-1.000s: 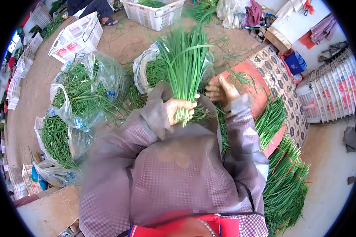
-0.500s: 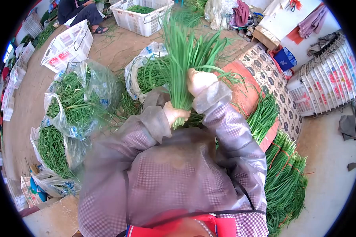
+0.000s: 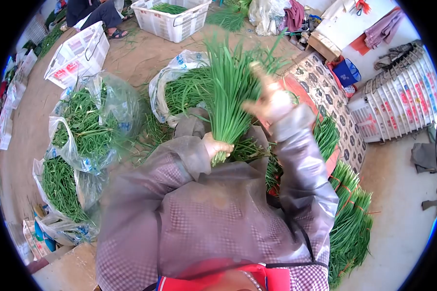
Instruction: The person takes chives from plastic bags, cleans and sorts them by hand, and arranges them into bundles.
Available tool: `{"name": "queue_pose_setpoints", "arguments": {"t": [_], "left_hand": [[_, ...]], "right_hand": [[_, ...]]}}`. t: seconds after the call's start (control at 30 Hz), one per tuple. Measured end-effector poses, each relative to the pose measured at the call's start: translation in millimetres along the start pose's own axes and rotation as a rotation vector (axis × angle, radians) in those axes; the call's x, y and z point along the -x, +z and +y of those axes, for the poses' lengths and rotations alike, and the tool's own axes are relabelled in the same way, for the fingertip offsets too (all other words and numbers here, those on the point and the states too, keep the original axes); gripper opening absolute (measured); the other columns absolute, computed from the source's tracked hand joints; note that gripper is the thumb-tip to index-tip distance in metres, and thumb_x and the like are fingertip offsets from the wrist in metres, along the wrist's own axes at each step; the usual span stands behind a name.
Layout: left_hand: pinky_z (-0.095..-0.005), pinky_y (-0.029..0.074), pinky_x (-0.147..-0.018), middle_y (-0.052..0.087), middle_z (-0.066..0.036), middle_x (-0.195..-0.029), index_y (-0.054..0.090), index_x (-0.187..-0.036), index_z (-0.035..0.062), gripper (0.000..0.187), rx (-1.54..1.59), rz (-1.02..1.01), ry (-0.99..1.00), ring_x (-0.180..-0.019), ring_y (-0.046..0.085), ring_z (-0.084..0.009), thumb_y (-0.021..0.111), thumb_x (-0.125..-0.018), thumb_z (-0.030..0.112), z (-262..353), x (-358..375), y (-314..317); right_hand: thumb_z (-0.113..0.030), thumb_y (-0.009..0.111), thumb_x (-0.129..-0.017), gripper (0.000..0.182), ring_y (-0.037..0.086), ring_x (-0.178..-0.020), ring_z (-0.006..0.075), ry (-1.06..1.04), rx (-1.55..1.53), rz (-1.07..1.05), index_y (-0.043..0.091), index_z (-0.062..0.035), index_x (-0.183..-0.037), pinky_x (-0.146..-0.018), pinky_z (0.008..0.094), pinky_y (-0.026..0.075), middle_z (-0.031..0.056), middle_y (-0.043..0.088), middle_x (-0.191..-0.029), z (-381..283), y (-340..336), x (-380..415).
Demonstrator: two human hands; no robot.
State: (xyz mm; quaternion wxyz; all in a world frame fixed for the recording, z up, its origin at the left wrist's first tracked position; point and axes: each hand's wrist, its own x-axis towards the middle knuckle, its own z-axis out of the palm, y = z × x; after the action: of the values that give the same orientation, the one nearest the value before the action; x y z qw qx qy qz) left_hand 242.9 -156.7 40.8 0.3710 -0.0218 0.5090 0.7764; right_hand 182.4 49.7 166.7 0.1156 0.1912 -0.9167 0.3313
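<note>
A bunch of long green leafy stalks (image 3: pixel 228 92) stands upright in front of my chest, its leaves fanning out at the top. My left hand (image 3: pixel 217 147) is wrapped round the pale lower ends. To the right of the leaves, my right hand (image 3: pixel 272 97) is off the bunch, blurred by motion, with its fingers spread. Loose stalks (image 3: pixel 247 151) lie below, partly hidden by my sleeves. Tied bundles of the same stalks (image 3: pixel 349 218) are piled at my right side.
Open plastic bags of greens (image 3: pixel 85 121) stand on the left, another (image 3: pixel 179 92) ahead. White crates (image 3: pixel 172 26) sit at the back, near a seated person (image 3: pixel 104 17). Stacked crates (image 3: pixel 398 102) and a blue bucket (image 3: pixel 347 72) are on the right.
My right hand has let go of the leaves and moved right, its fingers now spread. My left hand still holds the lower ends, slightly lower in view.
</note>
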Motion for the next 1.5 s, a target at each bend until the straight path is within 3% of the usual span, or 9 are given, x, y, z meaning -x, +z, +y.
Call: {"name": "queue_pose_setpoints", "arguments": {"t": [0.13, 0.27, 0.43, 0.57, 0.7, 0.9, 1.23, 1.4, 1.5], "left_hand": [[-0.0293, 0.050, -0.059, 0.063, -0.009, -0.079, 0.060, -0.094, -0.0011, 0.030, -0.017, -0.069, -0.027, -0.065, 0.060, -0.0179, 0.069, -0.065, -0.002, -0.9, 0.0, 1.4], [-0.0286, 0.048, -0.056, 0.062, -0.008, -0.076, 0.061, -0.092, 0.0001, 0.028, -0.041, -0.052, -0.005, -0.062, 0.059, -0.0170, 0.070, -0.065, -0.002, -1.6, 0.2, 1.8], [-0.0269, 0.044, -0.053, 0.061, -0.006, -0.072, 0.061, -0.088, 0.0024, 0.025, -0.078, -0.104, 0.011, -0.057, 0.056, -0.0147, 0.070, -0.065, 0.000, 4.4, -2.7, 4.0], [-0.0267, 0.043, -0.053, 0.061, -0.006, -0.072, 0.060, -0.088, 0.0018, 0.024, -0.103, -0.041, -0.021, -0.057, 0.055, -0.0143, 0.069, -0.066, 0.000, -0.6, -9.8, 8.5], [-0.0268, 0.044, -0.052, 0.060, -0.005, -0.073, 0.060, -0.090, 0.0018, 0.026, -0.171, -0.083, 0.027, -0.057, 0.055, -0.0134, 0.068, -0.065, -0.001, -9.6, -17.6, 2.5], [-0.0256, 0.044, -0.051, 0.060, -0.003, -0.073, 0.061, -0.093, 0.0025, 0.030, -0.205, -0.139, 0.000, -0.057, 0.054, -0.0120, 0.067, -0.064, -0.001, -12.1, -16.4, -3.2], [-0.0260, 0.045, -0.052, 0.059, -0.003, -0.074, 0.060, -0.099, 0.0039, 0.036, -0.279, -0.178, 0.038, -0.058, 0.054, -0.0109, 0.067, -0.065, -0.001, -18.5, -20.5, -8.0], [-0.0274, 0.047, -0.054, 0.059, -0.002, -0.073, 0.060, -0.099, 0.0041, 0.036, -0.376, -0.181, 0.013, -0.060, 0.055, -0.0117, 0.066, -0.064, -0.001, -15.4, -25.2, -2.7], [-0.0279, 0.044, -0.049, 0.058, -0.003, -0.068, 0.059, -0.100, 0.0039, 0.037, -0.392, -0.144, 0.018, -0.054, 0.054, -0.0121, 0.064, -0.064, -0.001, -25.0, -30.4, -1.5]], "right_hand": [[-0.032, 0.054, -0.087, 0.040, 0.063, -0.092, 0.0295, 0.315, 0.740, -0.401, 0.053, -0.0108, -0.121, -0.074, 0.0410, 0.050, 0.0189, 0.063, -0.103, 26.2, 26.1, -15.4], [-0.023, 0.051, -0.092, 0.027, 0.065, -0.082, 0.0226, 0.708, 0.246, 0.094, 0.057, -0.0083, -0.114, -0.064, 0.0362, 0.050, 0.0105, 0.066, -0.092, 120.8, -28.4, -31.4], [-0.042, 0.067, -0.079, 0.067, 0.061, -0.082, 0.0355, 0.074, -0.198, 0.360, 0.043, -0.0068, -0.131, -0.071, 0.0421, 0.051, 0.0220, 0.060, -0.100, 41.0, -57.0, -53.2], [-0.063, 0.075, -0.053, 0.124, 0.034, -0.129, 0.0367, -0.008, 0.642, -0.198, 0.013, -0.0057, -0.145, -0.109, 0.0505, 0.017, 0.0263, 0.038, -0.136, -42.1, 17.3, -49.3], [-0.029, 0.054, -0.082, 0.053, 0.046, -0.124, 0.0243, 0.226, 0.909, -1.060, 0.050, -0.0043, -0.128, -0.110, 0.0527, 0.013, 0.0186, 0.053, -0.127, -21.6, 63.2, -73.1], [-0.021, 0.054, -0.080, 0.038, 0.061, -0.104, 0.0304, 0.434, 1.041, -0.689, 0.059, -0.0111, -0.116, -0.087, 0.0374, 0.049, 0.0128, 0.062, -0.112, 25.8, 5.7, -72.1], [-0.026, 0.063, -0.080, 0.068, 0.043, -0.124, 0.0330, 0.696, 1.237, -0.021, 0.030, -0.0146, -0.138, -0.102, 0.0461, 0.034, 0.0163, 0.045, -0.135, 119.2, -145.3, -91.8], [-0.049, 0.064, -0.074, 0.061, 0.062, -0.087, 0.0332, 0.084, 0.722, -0.307, 0.053, -0.0103, -0.120, -0.078, 0.0437, 0.049, 0.0166, 0.064, -0.091, 42.0, -69.5, -92.9], [-0.040, 0.065, -0.074, 0.050, 0.052, -0.111, 0.0316, -0.561, 0.437, -0.654, 0.057, -0.0131, -0.114, -0.096, 0.0446, 0.039, 0.0122, 0.057, -0.117, -27.4, 20.8, -50.9]]}}
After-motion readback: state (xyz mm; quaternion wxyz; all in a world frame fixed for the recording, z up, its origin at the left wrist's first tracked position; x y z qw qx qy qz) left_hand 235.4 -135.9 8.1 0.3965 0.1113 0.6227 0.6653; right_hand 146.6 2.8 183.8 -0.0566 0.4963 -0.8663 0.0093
